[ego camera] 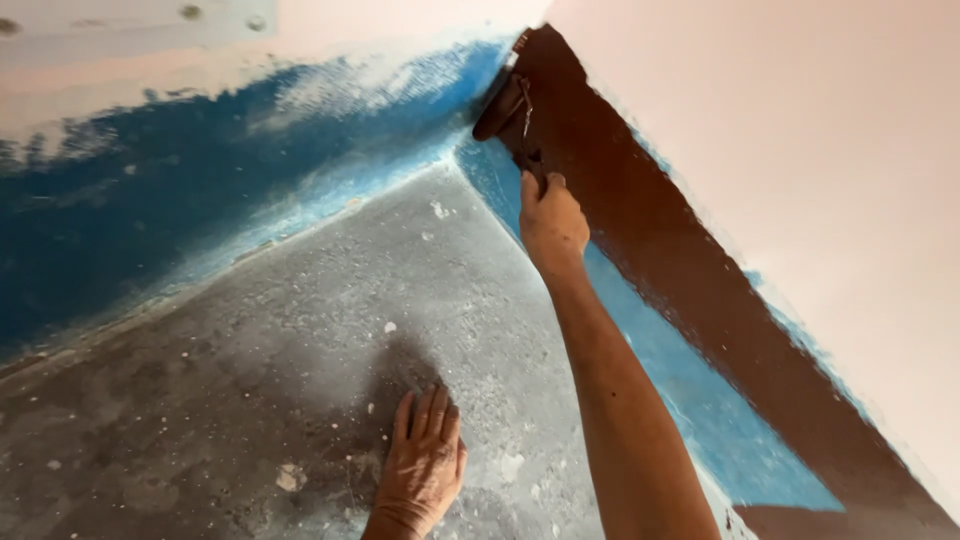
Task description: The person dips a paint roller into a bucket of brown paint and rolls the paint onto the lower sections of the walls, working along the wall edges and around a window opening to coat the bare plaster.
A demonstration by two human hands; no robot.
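Observation:
My right hand (551, 222) is stretched out toward the corner of the room, shut on the handle of a small paint roller (503, 105). The roller presses against the right wall, at the far end of a wide brown painted band (690, 270). Below that band a strip of blue paint (690, 390) runs along the wall's foot. My left hand (421, 468) lies flat on the grey concrete floor (250, 350), fingers spread, holding nothing.
The left wall carries a broad patchy blue band (150, 190) above the floor line, with pale plaster above it. Pale pink wall (820, 150) rises above the brown band. The floor is dusty, with white flecks and paint spots.

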